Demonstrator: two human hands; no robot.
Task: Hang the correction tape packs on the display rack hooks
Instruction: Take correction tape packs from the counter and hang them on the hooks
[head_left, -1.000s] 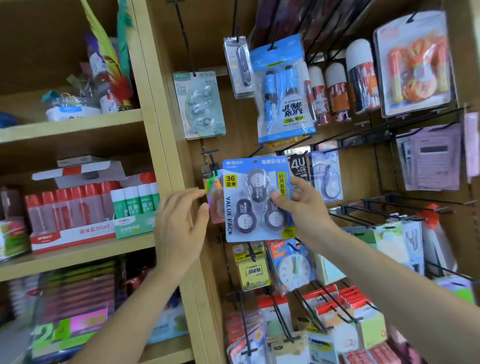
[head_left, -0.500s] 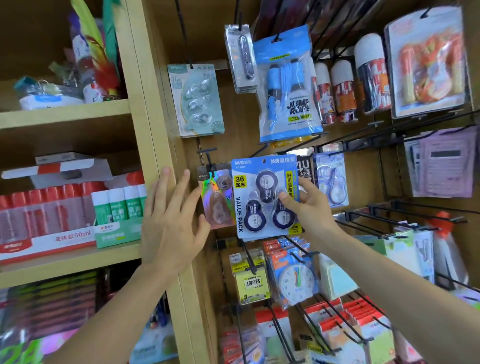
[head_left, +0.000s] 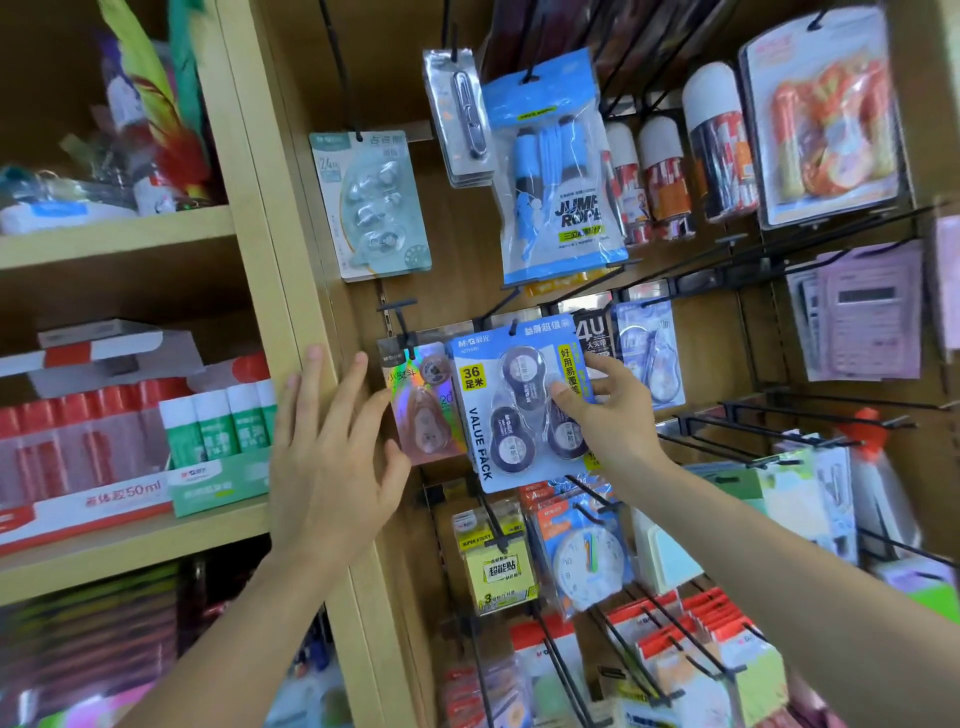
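Observation:
A blue correction tape value pack (head_left: 483, 415) with three dark dispensers hangs at the middle of the rack, its top hole at a black hook (head_left: 511, 327). My right hand (head_left: 608, 415) grips its right edge, thumb on the front. Just left of it hangs a holographic pink correction tape pack (head_left: 423, 410) on another hook (head_left: 400, 322). My left hand (head_left: 332, 457) is spread flat with fingers apart, fingertips against the wooden upright and touching the pink pack's left edge. A pale green correction tape pack (head_left: 371, 208) hangs higher up.
A wooden upright (head_left: 270, 234) separates the rack from shelves holding glue sticks (head_left: 218, 421). A blue jump rope pack (head_left: 556, 176) hangs above, and a clock pack (head_left: 587, 561) and sticky notes (head_left: 493, 566) below. Bare black hooks (head_left: 753, 436) jut out at the right.
My left hand opened flat and slid up beside the pink pack. The blue pack in my right hand rose slightly to the hook; the camera drifted closer.

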